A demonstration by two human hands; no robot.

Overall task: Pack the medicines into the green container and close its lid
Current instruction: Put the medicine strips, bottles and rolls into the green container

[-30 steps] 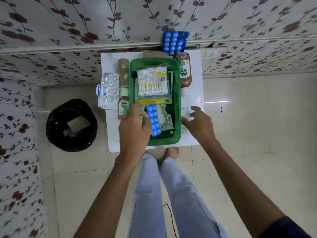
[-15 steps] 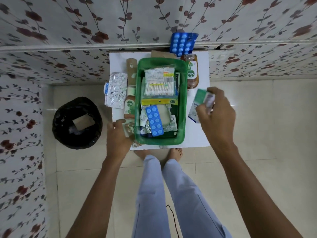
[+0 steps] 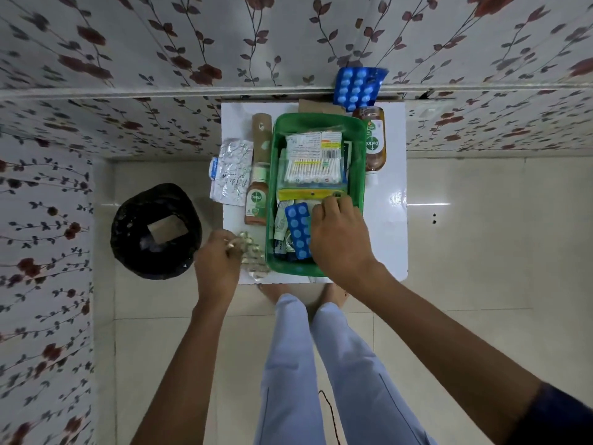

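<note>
Green container (image 3: pixel 359 175) long axis runs away from person; right hand (image 3: pixel 337 236) inside.

Open green container (image 3: pixel 359 175), medicines (image 3: pixel 313 165) inside

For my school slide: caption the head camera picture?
Right hand reaches into green container; left hand picks up pill strips.

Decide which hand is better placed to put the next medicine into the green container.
Left. The left hand already pinches the gold pill strip beside the green container; the right hand is inside it.
</note>
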